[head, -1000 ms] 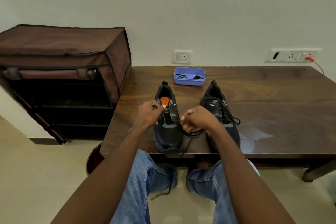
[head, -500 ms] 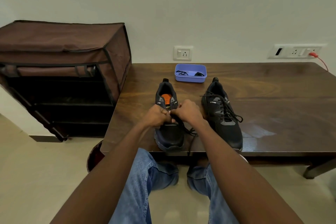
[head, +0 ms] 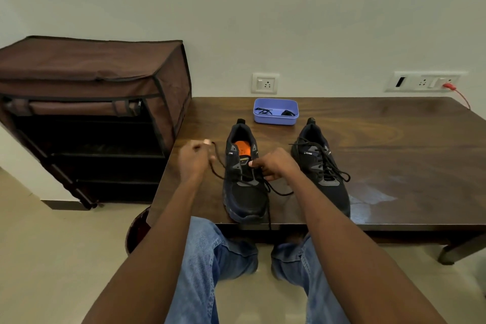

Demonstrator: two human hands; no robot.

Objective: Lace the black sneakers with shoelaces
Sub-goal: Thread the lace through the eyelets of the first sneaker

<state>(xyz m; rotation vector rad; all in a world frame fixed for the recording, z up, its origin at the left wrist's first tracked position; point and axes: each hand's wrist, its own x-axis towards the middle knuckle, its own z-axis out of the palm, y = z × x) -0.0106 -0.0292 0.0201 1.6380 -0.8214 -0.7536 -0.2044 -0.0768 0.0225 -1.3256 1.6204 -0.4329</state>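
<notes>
Right sneaker (head: 322, 166), right of right hand (head: 273, 164): fully laced. Left sneaker (head: 244, 179) between hands on bench (head: 394, 155): lower eyelets threaded, upper apparently empty. Left hand (head: 193, 159) pinches shoelace (head: 218, 169) end, drawn leftward; right hand grips eyelet edge.

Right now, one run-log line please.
left hand: pulling black shoelace | right hand: steadying left black sneaker | right black sneaker: laced
</notes>
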